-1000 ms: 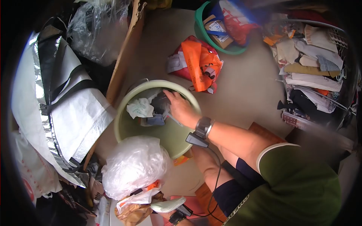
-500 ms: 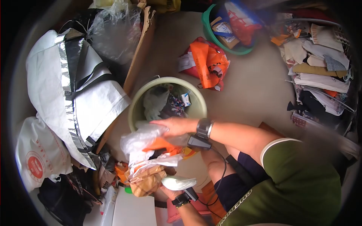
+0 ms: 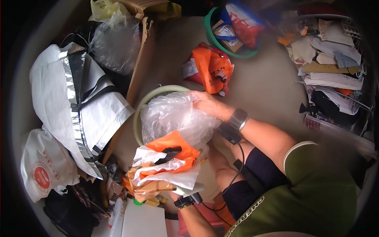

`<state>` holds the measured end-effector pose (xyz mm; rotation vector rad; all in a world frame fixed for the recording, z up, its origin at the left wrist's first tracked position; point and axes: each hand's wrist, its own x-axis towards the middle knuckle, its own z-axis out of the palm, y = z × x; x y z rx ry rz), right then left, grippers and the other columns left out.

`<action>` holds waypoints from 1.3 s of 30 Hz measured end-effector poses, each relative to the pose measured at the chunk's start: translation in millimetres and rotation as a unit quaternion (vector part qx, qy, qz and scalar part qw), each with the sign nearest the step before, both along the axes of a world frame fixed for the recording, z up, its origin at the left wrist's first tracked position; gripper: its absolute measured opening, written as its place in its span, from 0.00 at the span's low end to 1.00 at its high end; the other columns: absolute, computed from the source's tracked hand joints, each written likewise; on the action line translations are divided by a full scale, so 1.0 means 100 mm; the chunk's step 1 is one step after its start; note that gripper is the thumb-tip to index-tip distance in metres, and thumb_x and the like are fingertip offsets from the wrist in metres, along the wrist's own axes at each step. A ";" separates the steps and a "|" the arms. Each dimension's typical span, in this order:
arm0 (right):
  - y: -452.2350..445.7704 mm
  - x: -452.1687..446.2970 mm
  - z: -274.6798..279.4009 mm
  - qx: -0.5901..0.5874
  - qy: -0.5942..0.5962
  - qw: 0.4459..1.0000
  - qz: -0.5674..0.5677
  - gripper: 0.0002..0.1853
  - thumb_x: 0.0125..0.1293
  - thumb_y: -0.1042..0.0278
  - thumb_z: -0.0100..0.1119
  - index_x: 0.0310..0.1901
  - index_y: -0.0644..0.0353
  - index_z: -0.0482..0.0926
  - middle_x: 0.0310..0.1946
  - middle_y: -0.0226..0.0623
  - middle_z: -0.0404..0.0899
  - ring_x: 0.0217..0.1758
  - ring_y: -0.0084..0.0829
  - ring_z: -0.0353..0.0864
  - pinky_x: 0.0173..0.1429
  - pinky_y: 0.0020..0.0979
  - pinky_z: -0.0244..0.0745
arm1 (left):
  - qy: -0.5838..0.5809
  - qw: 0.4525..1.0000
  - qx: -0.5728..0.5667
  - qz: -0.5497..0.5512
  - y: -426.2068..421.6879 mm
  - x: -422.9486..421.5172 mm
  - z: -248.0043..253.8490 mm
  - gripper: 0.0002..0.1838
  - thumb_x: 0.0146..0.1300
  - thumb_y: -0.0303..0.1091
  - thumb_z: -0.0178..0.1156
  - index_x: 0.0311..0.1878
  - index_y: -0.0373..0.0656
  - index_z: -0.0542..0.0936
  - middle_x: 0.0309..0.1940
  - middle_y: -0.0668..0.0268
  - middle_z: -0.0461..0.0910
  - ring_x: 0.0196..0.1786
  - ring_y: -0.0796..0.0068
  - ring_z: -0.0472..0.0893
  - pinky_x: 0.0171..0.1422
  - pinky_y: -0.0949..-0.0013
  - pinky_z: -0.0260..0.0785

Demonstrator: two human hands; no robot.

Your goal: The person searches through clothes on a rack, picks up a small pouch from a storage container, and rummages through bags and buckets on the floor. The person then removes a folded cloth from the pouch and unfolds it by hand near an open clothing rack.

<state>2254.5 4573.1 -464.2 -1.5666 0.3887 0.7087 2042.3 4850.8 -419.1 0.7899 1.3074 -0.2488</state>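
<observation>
My right hand (image 3: 211, 106) is closed on a crumpled clear plastic bag (image 3: 169, 114), spread out over the cream bucket (image 3: 139, 128). The bag hides most of the bucket's opening. Lower down, my left hand (image 3: 174, 195) is mostly covered by a bundle of crumpled bags (image 3: 167, 166) in orange, white and brown. It supports this bundle from below, and its fingers are hidden. The clear bag and the bundle meet just below the bucket's rim.
A red and orange bag (image 3: 213, 71) lies on the floor beyond the bucket, near a green basin (image 3: 209, 29) holding packages. Left are a large white-silver bag (image 3: 51, 87) and a cardboard box (image 3: 138, 63). Folded cloth (image 3: 335, 79) is stacked at right.
My right hand has moved up and right, stretching the clear bag over the bucket. The bundle by my left hand has shifted slightly right and spread, showing more orange.
</observation>
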 end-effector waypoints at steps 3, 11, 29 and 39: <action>0.06 -0.05 0.12 -0.079 -0.044 0.996 0.017 0.22 0.60 0.72 0.55 0.58 0.60 0.71 0.43 0.47 0.81 0.47 0.38 0.80 0.52 0.34 0.74 | -0.008 0.999 0.027 -0.031 0.04 0.10 -0.10 0.18 0.65 0.42 0.55 0.53 0.41 0.72 0.45 0.63 0.77 0.44 0.68 0.79 0.46 0.66 0.76; 0.28 -0.15 0.25 -0.216 -0.389 0.884 0.144 0.24 0.56 0.78 0.52 0.58 0.57 0.72 0.49 0.43 0.75 0.55 0.42 0.75 0.60 0.37 0.70 | -0.030 0.991 0.097 -0.084 0.03 0.23 -0.26 0.21 0.65 0.44 0.54 0.56 0.40 0.70 0.47 0.61 0.75 0.46 0.66 0.78 0.47 0.65 0.76; 0.40 -0.26 0.31 -0.051 -0.304 0.905 0.294 0.16 0.54 0.67 0.64 0.45 0.54 0.79 0.44 0.37 0.77 0.43 0.39 0.79 0.44 0.35 0.75 | -0.081 0.988 0.081 -0.103 -0.10 0.11 -0.40 0.25 0.65 0.39 0.55 0.62 0.39 0.65 0.54 0.60 0.72 0.50 0.67 0.76 0.48 0.63 0.75; 0.25 -0.04 -0.10 -0.318 -0.239 0.906 0.146 0.07 0.59 0.68 0.56 0.36 0.61 0.74 0.28 0.47 0.79 0.34 0.49 0.80 0.37 0.45 0.75 | -0.061 0.938 0.211 -0.267 -0.13 0.45 -0.53 0.25 0.66 0.30 0.54 0.63 0.33 0.60 0.54 0.52 0.76 0.51 0.68 0.76 0.57 0.67 0.68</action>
